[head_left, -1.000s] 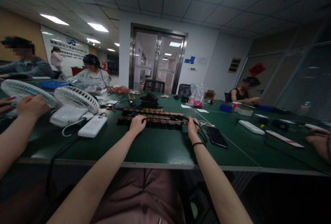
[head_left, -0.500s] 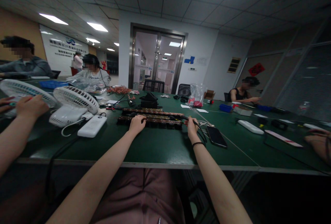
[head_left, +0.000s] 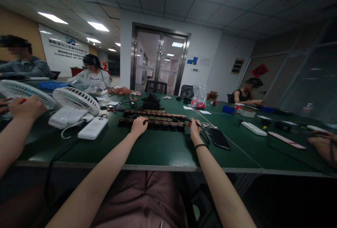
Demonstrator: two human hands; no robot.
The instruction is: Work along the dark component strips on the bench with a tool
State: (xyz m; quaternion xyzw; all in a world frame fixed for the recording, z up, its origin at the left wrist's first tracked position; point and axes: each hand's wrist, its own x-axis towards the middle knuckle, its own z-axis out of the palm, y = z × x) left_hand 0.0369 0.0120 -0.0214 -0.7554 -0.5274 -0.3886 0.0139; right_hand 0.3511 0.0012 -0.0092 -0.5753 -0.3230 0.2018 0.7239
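Observation:
On the green table before me lies a long dark rack [head_left: 165,126] with copper-coloured strips running along it. My left hand [head_left: 139,126] rests on its front left part, fingers bent and closed against the strips; the exact grip is too small to make out. At the rack's right end, my right hand [head_left: 194,129] is closed around a slim black pen-like tool [head_left: 186,118] that points left over the strips. A black cable [head_left: 204,135] hangs behind this hand. A dark phone [head_left: 219,138] and bundled white cables [head_left: 210,125] lie just to the right.
To my left stand a white fan [head_left: 75,103] and a white power bank [head_left: 92,128]. Another person's hand [head_left: 28,108] works by a second fan. A black box-like object [head_left: 151,102] sits behind the rack. Co-workers sit around the table; another hand [head_left: 322,147] is at far right.
The whole view has shifted very slightly. Both my hands stay where they were on the rack, and the neighbour's hand at left has moved a little left.

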